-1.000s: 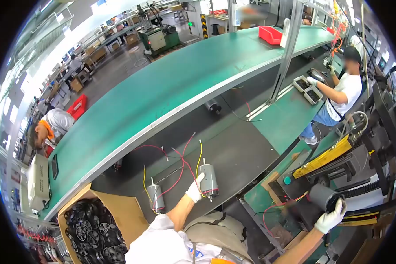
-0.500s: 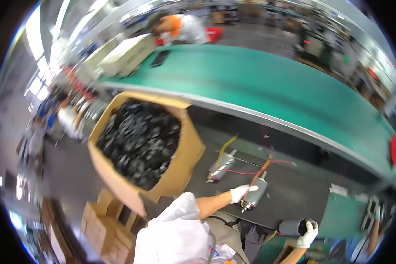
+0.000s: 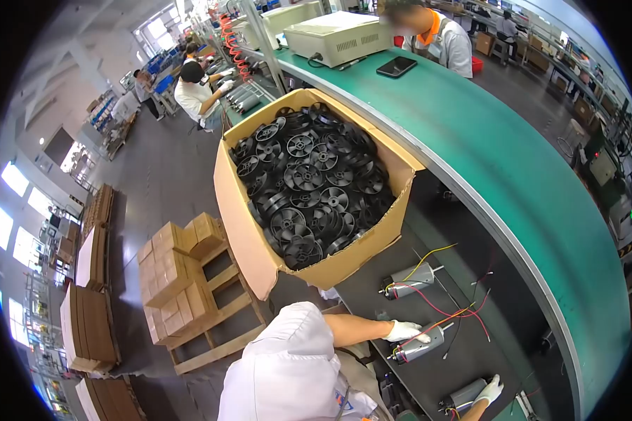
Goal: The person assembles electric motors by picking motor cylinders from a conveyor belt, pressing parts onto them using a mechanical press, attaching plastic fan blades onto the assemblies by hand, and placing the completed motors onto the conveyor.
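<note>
My left hand (image 3: 406, 332), in a white glove, has its fingers closed over a silver cylindrical motor (image 3: 428, 344) lying on the dark work surface. Red, orange and black wires trail from this motor to the right. At the lower right, my gloved right hand (image 3: 491, 390) grips the end of another cylindrical motor (image 3: 463, 397), partly hiding that end. Farther off lies a third motor (image 3: 410, 281), on its side with its shaft pointing right and yellow and red wires spread around it; neither hand touches it.
A large cardboard box (image 3: 256, 263) full of black fan wheels (image 3: 307, 177) stands left of the motors. Beyond runs a green conveyor belt (image 3: 463, 126) with a metal edge, carrying a phone (image 3: 397, 67) and a beige instrument (image 3: 338, 36). Cartons (image 3: 179, 281) sit on a pallet; co-workers are nearby.
The view has swung left, bringing the fan box nearer the middle. My left hand stays on its motor; my right hand remains at the end of its motor.
</note>
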Available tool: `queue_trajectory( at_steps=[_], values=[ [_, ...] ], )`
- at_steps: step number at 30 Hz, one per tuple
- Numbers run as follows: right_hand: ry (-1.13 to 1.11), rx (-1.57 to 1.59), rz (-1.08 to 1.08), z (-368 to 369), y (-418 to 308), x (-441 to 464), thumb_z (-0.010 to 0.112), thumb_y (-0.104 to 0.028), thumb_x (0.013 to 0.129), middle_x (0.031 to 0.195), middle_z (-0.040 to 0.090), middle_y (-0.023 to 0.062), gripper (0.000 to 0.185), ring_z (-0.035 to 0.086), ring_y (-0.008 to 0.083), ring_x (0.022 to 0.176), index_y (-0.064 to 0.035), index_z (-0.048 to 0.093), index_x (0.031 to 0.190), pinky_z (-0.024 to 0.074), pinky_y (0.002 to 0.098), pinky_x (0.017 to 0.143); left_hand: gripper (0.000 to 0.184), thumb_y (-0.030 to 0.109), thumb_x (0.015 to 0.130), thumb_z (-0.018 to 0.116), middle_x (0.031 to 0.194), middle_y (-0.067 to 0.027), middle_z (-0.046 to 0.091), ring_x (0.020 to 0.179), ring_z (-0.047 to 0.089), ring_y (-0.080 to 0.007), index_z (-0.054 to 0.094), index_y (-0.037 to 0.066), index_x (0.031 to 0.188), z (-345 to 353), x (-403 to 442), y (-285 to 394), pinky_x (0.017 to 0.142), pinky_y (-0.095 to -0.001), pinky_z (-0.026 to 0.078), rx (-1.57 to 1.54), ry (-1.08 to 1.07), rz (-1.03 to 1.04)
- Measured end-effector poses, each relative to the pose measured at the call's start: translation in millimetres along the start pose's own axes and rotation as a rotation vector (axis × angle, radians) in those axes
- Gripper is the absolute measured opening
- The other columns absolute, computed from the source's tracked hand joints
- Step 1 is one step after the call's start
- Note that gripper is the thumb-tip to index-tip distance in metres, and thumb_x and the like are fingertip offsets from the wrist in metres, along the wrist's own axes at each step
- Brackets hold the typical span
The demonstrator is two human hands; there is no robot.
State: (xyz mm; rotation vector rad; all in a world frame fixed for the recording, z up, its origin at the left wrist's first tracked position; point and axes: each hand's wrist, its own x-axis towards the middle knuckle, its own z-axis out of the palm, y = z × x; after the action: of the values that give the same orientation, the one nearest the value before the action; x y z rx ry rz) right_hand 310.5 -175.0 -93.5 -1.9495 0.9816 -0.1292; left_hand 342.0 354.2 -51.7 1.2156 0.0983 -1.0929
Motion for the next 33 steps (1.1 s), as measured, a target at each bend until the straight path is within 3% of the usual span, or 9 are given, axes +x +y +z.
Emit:
queue_trajectory(
  at_steps=[5,17,19,20,23,26,28,30,33],
  values=[
    [0.074,-0.339,0.043,2.4,-53.3,-153.0,0.088,-0.031,0.084,0.144,0.057,0.0363,0.117,0.061,0.0508,0.128,0.0073,0.012,0.165,0.0519,0.0532,0.109,0.122,0.062,0.082,0.084,0.162,-0.0252,0.044,0.147,0.047,-0.0316,0.029,-0.011,0.162,7.2,-11.6,7.7,0.122,-0.0413,0.039,-0.030,0.094,-0.012],
    [0.129,-0.795,0.081,-4.7,-66.9,-121.0,0.078,-0.037,0.091,0.142,0.059,0.0292,0.106,0.066,0.0451,0.122,-0.0018,0.014,0.167,0.0542,0.0516,0.106,0.064,0.059,0.094,0.076,0.119,-0.0048,0.072,0.098,0.069,-0.0156,0.067,0.008,0.131,35.2,-24.1,-6.7,0.084,-0.0367,0.058,-0.257,-0.018,0.094],
    [0.196,-0.902,-0.244,-5.6,-94.3,-172.4,0.073,-0.032,0.092,0.142,0.062,0.0250,0.078,0.061,0.0420,0.131,-0.0026,0.043,0.158,0.0504,0.0503,0.111,0.061,0.059,0.095,0.074,0.122,-0.0032,0.072,0.099,0.070,-0.0163,0.068,0.012,0.133,48.1,-47.0,-5.8,0.085,-0.0383,0.059,-0.303,-0.077,0.002],
    [0.238,-0.810,-0.619,-3.0,-80.2,-186.1,0.071,-0.032,0.095,0.141,0.063,0.0245,0.062,0.057,0.0419,0.134,-0.0018,0.057,0.147,0.0460,0.0493,0.115,0.061,0.060,0.096,0.072,0.122,-0.0046,0.073,0.099,0.070,-0.0169,0.068,0.011,0.133,56.5,-53.5,-10.4,0.086,-0.0390,0.059,-0.403,-0.122,0.036],
    [0.088,-0.295,-0.530,12.3,-149.1,-302.0,0.064,-0.027,0.103,0.140,0.065,0.0252,0.044,0.061,0.0397,0.128,0.0021,0.067,0.136,0.0455,0.0473,0.113,0.067,0.062,0.099,0.066,0.121,-0.0080,0.074,0.099,0.072,-0.0202,0.066,0.007,0.137,87.6,-63.8,-43.4,0.089,-0.0403,0.061,-0.634,-0.245,0.014],
    [-0.120,0.041,-0.425,-12.6,-153.4,-363.6,0.051,-0.028,0.108,0.131,0.071,0.0240,0.043,0.067,0.0352,0.122,0.0039,0.069,0.132,0.0486,0.0422,0.111,0.101,0.076,0.090,0.060,0.134,-0.0413,0.061,0.120,0.063,-0.0582,0.051,-0.003,0.152,128.1,-100.9,-32.5,0.105,-0.0734,0.046,-0.986,-0.894,-0.430],
    [-0.146,0.086,-0.460,-31.8,-134.9,-394.1,0.046,-0.032,0.111,0.129,0.072,0.0201,0.046,0.068,0.0289,0.120,0.0023,0.068,0.133,0.0508,0.0387,0.108,0.111,0.073,0.081,0.074,0.143,-0.0355,0.056,0.127,0.061,-0.0544,0.041,0.003,0.160,160.9,-136.8,-12.8,0.111,-0.0662,0.047,-0.913,-1.042,-0.460],
    [-0.334,0.946,-0.039,-49.9,-144.7,-420.8,0.051,-0.029,0.111,0.129,0.072,0.0114,0.042,0.066,0.0214,0.119,0.0014,0.068,0.136,0.0522,0.0371,0.105,0.097,0.065,0.088,0.076,0.137,-0.0271,0.065,0.121,0.068,-0.0444,0.047,0.002,0.155,190.5,-161.4,-10.6,0.109,-0.0570,0.054,-0.585,-0.997,-0.281],
    [-0.298,0.896,-0.128,-104.2,-141.1,-460.8,0.056,-0.032,0.109,0.126,0.073,0.0164,0.047,0.069,0.0245,0.118,0.0065,0.067,0.133,0.0531,0.0388,0.104,0.095,0.052,0.079,0.090,0.130,-0.0149,0.070,0.116,0.071,-0.0261,0.052,-0.001,0.149,222.4,-178.4,-12.6,0.099,-0.0412,0.059,-0.170,-0.916,-0.156]
  ],
)
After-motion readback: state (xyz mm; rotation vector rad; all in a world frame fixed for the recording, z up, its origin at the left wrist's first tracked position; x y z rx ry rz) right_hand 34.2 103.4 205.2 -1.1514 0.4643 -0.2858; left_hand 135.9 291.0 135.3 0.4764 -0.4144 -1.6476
